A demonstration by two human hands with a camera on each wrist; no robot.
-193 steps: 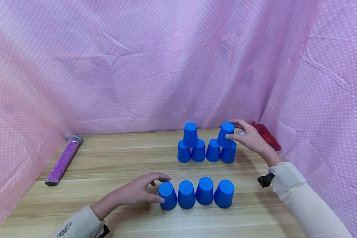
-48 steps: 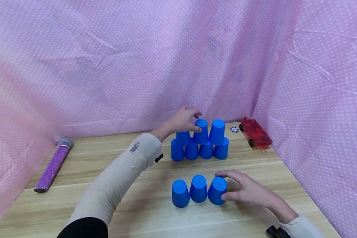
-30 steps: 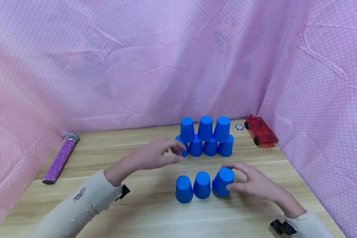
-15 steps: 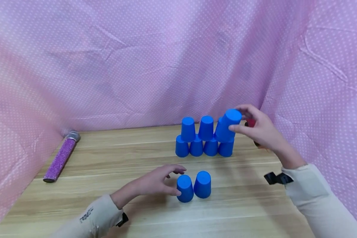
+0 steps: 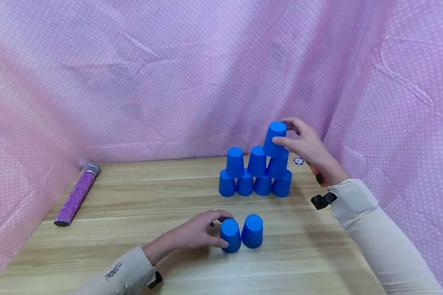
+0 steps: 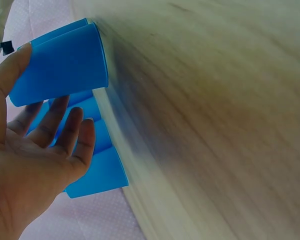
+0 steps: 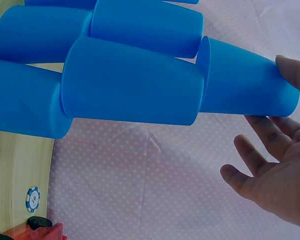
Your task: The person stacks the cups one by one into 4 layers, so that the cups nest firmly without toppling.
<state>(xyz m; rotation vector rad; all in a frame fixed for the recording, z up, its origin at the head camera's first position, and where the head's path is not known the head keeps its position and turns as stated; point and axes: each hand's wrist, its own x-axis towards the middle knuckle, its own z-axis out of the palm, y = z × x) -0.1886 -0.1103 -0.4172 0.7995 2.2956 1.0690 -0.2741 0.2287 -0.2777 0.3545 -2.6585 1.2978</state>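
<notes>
Upside-down blue cups form a pyramid at the back, with a bottom row and three cups, such as the left one, above it. My right hand pinches another blue cup between thumb and fingers, over the right side of that second tier. In the right wrist view this cup meets the one below it. Nearer me, two cups stand upside down side by side. My left hand holds the left one, thumb in front and fingers behind; the other cup is beside it.
A glittery purple microphone lies at the left of the wooden table. Behind my right hand are a poker chip and a mostly hidden red toy car. Pink dotted cloth encloses the back and sides.
My right hand has lifted a cup from the front row's right end and brought it onto the pyramid's second tier. My left hand has come down from the pyramid to the front left cup.
</notes>
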